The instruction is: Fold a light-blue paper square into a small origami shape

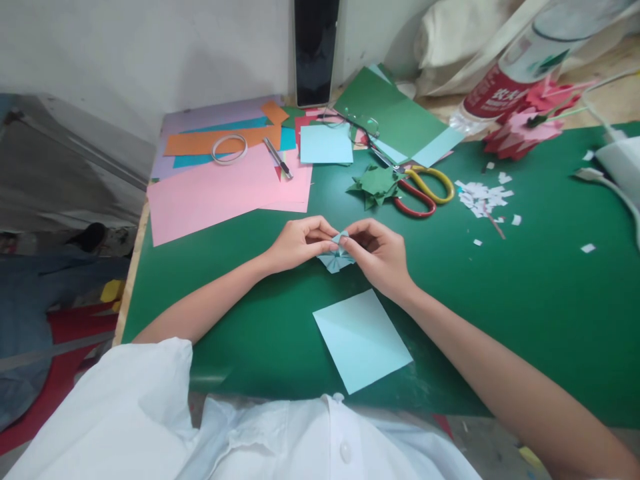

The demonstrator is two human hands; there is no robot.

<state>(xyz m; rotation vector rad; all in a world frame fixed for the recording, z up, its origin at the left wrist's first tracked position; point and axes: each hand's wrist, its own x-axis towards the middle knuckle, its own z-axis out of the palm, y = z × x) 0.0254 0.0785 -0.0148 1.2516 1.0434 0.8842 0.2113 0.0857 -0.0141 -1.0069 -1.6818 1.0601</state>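
Note:
A small folded light-blue paper piece (336,257) rests on the green mat (500,293) in the middle of the table. My left hand (299,244) pinches its left side with fingers closed. My right hand (378,257) pinches its right side, fingers closed as well. Just in front of my hands lies a flat light-blue paper square (362,339).
Pink (215,193), orange and blue sheets, a tape ring (229,148) and a craft knife (278,159) lie at the back left. A folded green paper shape (375,185), yellow-and-red scissors (420,190), white scraps (483,198), a pink paper flower (520,130), a bottle (505,83) and a dark phone (315,50) sit behind.

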